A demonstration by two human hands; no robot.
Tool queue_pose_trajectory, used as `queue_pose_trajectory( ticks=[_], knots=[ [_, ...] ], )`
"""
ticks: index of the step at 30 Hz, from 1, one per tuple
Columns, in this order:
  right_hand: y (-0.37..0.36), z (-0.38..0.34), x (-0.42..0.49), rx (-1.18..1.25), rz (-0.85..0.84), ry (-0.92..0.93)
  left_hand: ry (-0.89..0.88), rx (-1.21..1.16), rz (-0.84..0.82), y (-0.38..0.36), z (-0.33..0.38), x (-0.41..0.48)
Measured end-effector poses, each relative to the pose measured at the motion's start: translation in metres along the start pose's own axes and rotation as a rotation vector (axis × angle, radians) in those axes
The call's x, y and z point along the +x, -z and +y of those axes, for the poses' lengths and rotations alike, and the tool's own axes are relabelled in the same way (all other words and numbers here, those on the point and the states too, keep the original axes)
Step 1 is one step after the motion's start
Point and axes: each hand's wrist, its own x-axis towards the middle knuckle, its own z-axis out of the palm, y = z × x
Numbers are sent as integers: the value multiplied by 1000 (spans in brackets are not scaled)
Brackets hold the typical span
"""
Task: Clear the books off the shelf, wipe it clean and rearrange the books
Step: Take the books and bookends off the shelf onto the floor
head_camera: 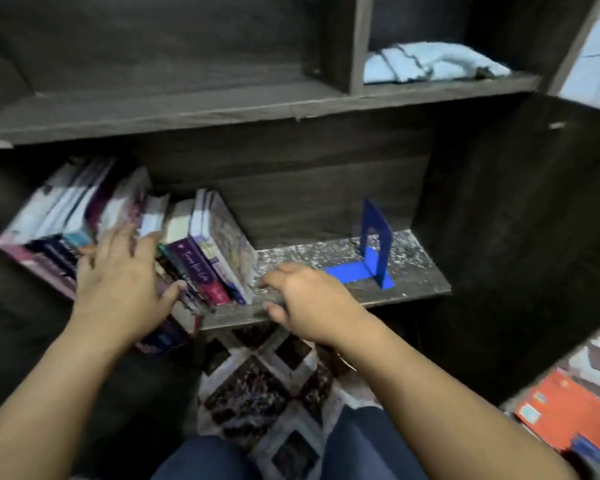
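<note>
Dark wood-grain shelving fills the view, its dusty lower shelf board (420, 275) carrying a row of leaning paperback books (208, 244) at the left. Left hand (118, 271) lies flat on their spines, fingers spread, grasping nothing. Right hand (309, 299) hovers at the shelf's front edge just beside the last book, fingers loosely curled and empty. Further right stands a blue metal bookend (374, 237). A folded pale blue cloth (430, 64) lies in the compartment above.
</note>
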Motion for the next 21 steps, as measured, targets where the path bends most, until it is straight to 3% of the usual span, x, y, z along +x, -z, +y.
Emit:
queue_pose_trajectory(
  ticks=[3,9,13,21],
  knots=[
    [-11,-22,48,-27,15,67,35,54,-34,-6,-8,2],
    [-26,-41,116,-147,-6,101,35,117,75,-4,-14,8],
    [-34,-41,136,-224,-83,91,62,67,247,4,-24,14],
    [-42,-44,143,-262,47,77,127,26,354,-12,-41,26]
  ],
)
